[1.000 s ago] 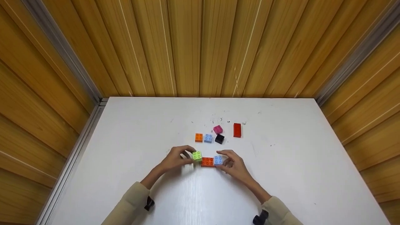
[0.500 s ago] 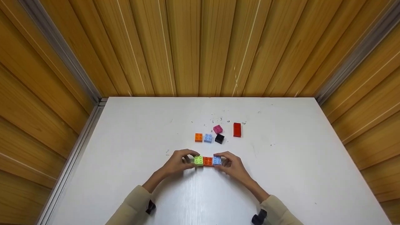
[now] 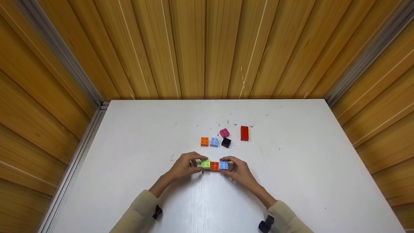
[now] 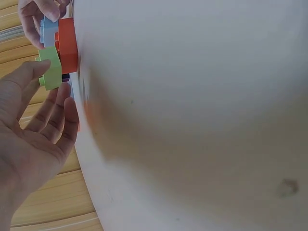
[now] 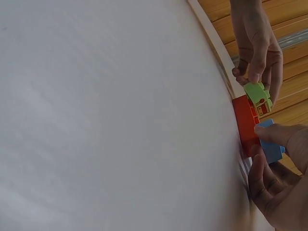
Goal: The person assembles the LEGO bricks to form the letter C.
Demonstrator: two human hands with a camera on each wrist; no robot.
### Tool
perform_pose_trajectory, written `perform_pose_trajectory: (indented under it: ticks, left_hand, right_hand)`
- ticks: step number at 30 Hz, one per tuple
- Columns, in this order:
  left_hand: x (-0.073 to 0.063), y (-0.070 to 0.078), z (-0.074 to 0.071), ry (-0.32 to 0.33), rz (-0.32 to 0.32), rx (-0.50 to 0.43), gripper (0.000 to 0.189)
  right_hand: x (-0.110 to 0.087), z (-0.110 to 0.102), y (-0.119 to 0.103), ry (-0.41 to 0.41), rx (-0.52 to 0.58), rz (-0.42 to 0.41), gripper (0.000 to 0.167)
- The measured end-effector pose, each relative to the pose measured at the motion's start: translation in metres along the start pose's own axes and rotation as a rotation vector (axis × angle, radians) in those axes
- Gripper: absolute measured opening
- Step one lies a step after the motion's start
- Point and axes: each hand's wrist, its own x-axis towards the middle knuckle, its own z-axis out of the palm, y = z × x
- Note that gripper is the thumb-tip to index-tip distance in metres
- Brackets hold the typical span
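My left hand (image 3: 185,166) pinches a lime green building brick (image 3: 205,163) between thumb and fingers. It sits at the left end of a longer orange-red brick (image 3: 214,166). In the right wrist view the green brick (image 5: 258,97) looks tilted and bears a small printed picture on one side. On the red brick's other end is a light blue brick (image 3: 223,165), which my right hand (image 3: 240,171) grips by its front and back. A strip of red studs shows between the two upper bricks. Whether the green brick is fully seated I cannot tell.
Beyond the hands lie an orange brick (image 3: 204,141), another light blue brick (image 3: 214,142), a black brick (image 3: 226,142) and a pink brick (image 3: 224,132). A long red brick (image 3: 244,133) lies farther right. Wood-patterned walls (image 3: 194,48) border the white table (image 3: 136,129).
My left hand has brought the green brick right, onto the red brick's left end. My right fingertips, parted from the light blue brick's far side a second ago, now hold it.
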Motion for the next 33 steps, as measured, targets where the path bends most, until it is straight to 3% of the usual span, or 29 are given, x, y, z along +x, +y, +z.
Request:
perform_pose_trajectory:
  ticks: [9, 22, 33]
  left_hand:
    - [0.0086, 0.0045, 0.0008, 0.009, -0.021, 0.083, 0.035]
    - [0.0081, 0.0028, -0.0028, -0.022, -0.015, -0.026, 0.038]
    - [0.007, 0.0086, 0.0052, 0.027, -0.051, 0.082, 0.032]
  right_hand:
    - [0.0029, 0.0014, -0.0005, 0.008, 0.002, 0.007, 0.043]
    - [0.0037, 0.0018, -0.0008, 0.011, -0.013, -0.008, 0.043]
    - [0.0016, 0.004, -0.0002, 0.001, -0.024, 0.006, 0.043]
